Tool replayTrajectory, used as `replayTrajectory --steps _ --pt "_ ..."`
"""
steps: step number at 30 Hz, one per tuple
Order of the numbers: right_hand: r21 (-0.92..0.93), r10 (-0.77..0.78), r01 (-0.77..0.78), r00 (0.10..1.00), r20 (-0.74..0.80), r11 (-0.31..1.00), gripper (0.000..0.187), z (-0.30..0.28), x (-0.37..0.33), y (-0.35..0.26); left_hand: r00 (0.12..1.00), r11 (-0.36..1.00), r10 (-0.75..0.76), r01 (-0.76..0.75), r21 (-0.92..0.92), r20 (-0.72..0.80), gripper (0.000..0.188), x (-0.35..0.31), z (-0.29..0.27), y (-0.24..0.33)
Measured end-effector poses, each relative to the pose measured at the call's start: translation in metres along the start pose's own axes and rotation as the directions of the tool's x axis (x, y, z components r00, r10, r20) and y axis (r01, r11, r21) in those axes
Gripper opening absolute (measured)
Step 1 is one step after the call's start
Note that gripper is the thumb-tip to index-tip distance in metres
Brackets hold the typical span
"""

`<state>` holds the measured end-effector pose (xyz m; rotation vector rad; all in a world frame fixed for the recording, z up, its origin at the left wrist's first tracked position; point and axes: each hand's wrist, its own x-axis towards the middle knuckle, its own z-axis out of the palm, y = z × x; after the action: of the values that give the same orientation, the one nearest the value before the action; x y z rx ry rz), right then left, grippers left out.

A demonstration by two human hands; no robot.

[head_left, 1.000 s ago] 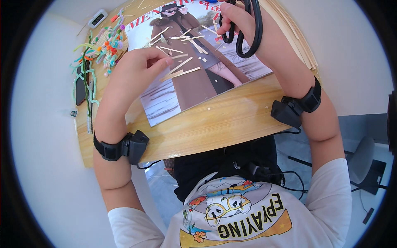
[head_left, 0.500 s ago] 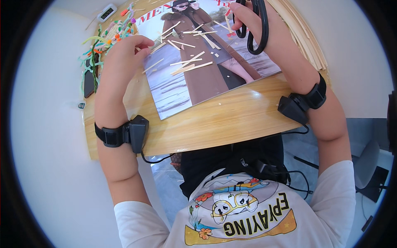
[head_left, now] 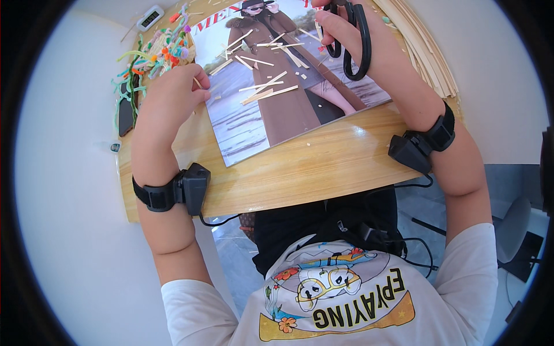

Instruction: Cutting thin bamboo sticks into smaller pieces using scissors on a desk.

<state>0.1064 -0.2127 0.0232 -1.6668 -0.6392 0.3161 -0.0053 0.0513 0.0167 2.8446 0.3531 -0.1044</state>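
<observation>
The left hand (head_left: 171,97) is beside the left edge of the magazine (head_left: 288,118), with its fingers half curled and the thumb near the index finger. Something thin and pale seems to show between these 2, but I cannot tell if it is gripped. The right hand (head_left: 345,32) is above the far right part of the magazine. Its fingers are bent, and it has hold of the scissors (head_left: 367,47), whose 2 black loops hang at the palm; the blades cannot be seen. Between the 2 hands, short pale strips (head_left: 277,93) lie scattered and partly crossed on the magazine. To the right of the right hand are long strips (head_left: 426,57). Beyond the left hand is a colourful fuzzy pile (head_left: 167,51), and to its left, a dark phone (head_left: 125,115).
</observation>
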Motion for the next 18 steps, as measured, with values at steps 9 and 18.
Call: replayTrajectory --steps 9,18 --pt "-0.147 -0.021 0.025 0.999 0.028 0.989 0.022 -0.001 0.004 0.012 0.982 0.987 0.079 -0.102 -0.127 -0.171 0.018 0.005 0.006 0.01" --pt "-0.047 -0.113 0.121 0.982 0.149 0.991 0.023 0.013 -0.009 0.019 0.961 0.902 0.102 -0.198 -0.383 -0.257 0.016 0.003 0.019 0.038"
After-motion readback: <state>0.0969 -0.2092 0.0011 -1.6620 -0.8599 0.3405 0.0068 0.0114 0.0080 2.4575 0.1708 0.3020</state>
